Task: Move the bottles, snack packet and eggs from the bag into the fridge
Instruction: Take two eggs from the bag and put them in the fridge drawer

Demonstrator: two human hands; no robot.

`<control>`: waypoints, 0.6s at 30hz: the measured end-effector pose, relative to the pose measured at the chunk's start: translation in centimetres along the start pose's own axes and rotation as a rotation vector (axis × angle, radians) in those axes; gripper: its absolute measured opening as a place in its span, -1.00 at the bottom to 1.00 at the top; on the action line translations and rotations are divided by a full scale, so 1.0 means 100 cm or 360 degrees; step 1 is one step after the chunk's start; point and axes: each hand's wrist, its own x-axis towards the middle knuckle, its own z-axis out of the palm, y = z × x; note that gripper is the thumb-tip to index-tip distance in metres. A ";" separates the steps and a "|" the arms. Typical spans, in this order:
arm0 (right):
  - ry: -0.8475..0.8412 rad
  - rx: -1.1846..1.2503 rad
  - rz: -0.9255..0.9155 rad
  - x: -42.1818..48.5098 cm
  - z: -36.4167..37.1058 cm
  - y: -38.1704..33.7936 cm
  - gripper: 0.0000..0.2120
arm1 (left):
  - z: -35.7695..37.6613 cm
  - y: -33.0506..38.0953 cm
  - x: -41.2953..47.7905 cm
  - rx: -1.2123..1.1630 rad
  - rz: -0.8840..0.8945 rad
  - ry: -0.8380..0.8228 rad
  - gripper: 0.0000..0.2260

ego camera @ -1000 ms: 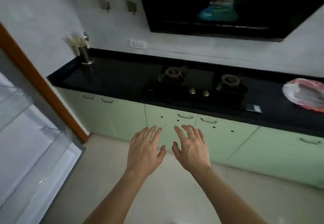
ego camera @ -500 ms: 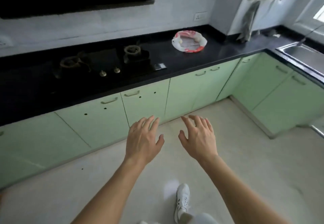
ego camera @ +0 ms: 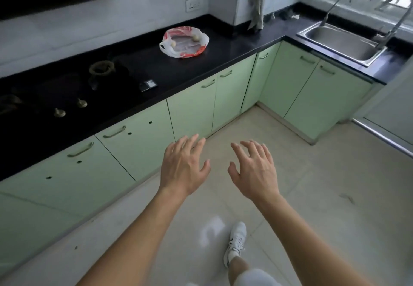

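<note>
A white and red plastic bag (ego camera: 185, 49) lies open and flat on the black countertop (ego camera: 223, 53), far ahead of me. Two pale eggs sit in it: one egg (ego camera: 173, 44) at its left, another egg (ego camera: 196, 37) at its right. No bottles or snack packet show. My left hand (ego camera: 183, 167) and my right hand (ego camera: 254, 169) hover side by side over the floor, palms down, fingers spread, holding nothing. The fridge is out of view.
A gas hob (ego camera: 67, 89) sits on the counter at the left, with a small dark object (ego camera: 148, 84) beside it. Green cabinets (ego camera: 192, 115) run below. A steel sink (ego camera: 344, 42) with taps is at the right. My white shoe (ego camera: 237, 241) is on the tiled floor.
The view has swung right, from the open fridge door past the hob toward the bag and the sink corner. Both hands stay empty and spread in front of me.
</note>
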 end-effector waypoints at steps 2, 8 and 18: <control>0.0011 -0.0002 -0.0015 0.020 0.006 0.021 -0.52 | 0.009 0.013 0.026 0.0026 0.0014 -0.0024 -0.45; -0.0006 0.0014 -0.0062 0.090 0.015 0.094 -0.51 | 0.032 0.064 0.112 0.0042 -0.0029 -0.0047 -0.44; -0.0061 0.0080 -0.0108 0.193 0.021 0.167 -0.51 | 0.047 0.100 0.204 0.0101 -0.0150 -0.0048 -0.45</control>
